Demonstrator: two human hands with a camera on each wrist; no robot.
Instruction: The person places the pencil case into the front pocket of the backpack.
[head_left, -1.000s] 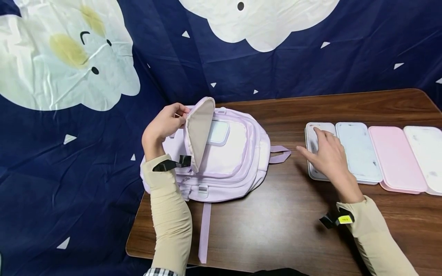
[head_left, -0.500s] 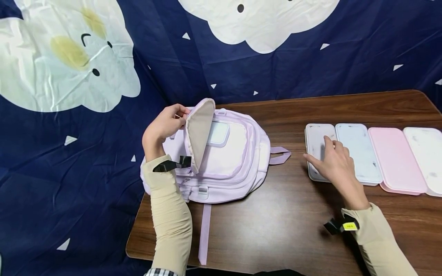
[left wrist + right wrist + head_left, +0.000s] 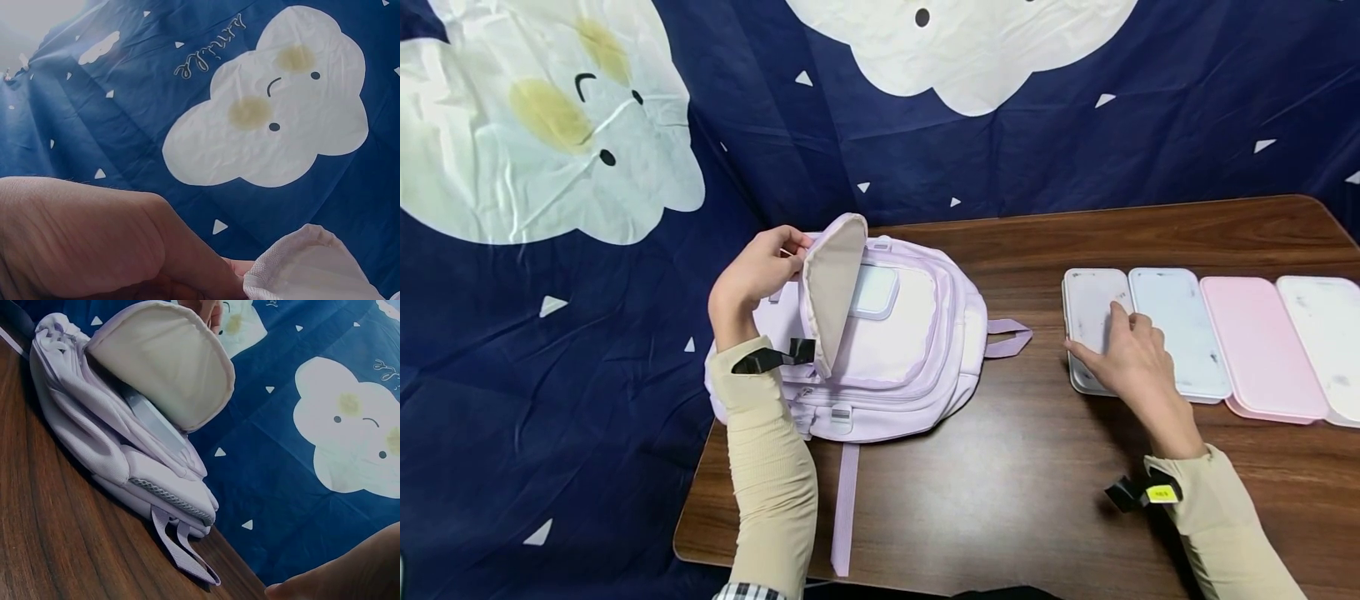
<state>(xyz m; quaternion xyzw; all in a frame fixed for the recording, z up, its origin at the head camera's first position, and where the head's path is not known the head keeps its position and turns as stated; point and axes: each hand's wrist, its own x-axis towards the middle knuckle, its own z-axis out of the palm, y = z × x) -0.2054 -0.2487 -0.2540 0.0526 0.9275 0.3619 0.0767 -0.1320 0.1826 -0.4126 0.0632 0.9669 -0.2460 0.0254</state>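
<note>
My left hand [image 3: 756, 271] pinches the edge of the raised pocket flap [image 3: 837, 287] on a pale lilac backpack [image 3: 958, 358]. The backpack lies flat on the table. A flat pale blue case [image 3: 875, 292] sticks out of the pocket under the flap; its other end is hidden. My right hand [image 3: 1138, 358] is spread over a greyish-white flat plastic case [image 3: 1088, 312], the leftmost in a row. Its thumb is at that case's left edge and its fingers are toward the right edge. Whether they touch the lid is unclear.
Beside the greyish-white case lie a pale blue case [image 3: 1176, 317], a pink case [image 3: 1258, 333] and a white case [image 3: 1326, 325]. The brown wooden table [image 3: 970, 500] meets a navy cloth backdrop [image 3: 1022, 150] behind. A lilac strap [image 3: 845, 517] trails toward the front edge.
My right hand has shifted slightly right and toward me over the greyish-white case, its fingers drawing a little closer together. The left hand, flap and cases stay as they were.
</note>
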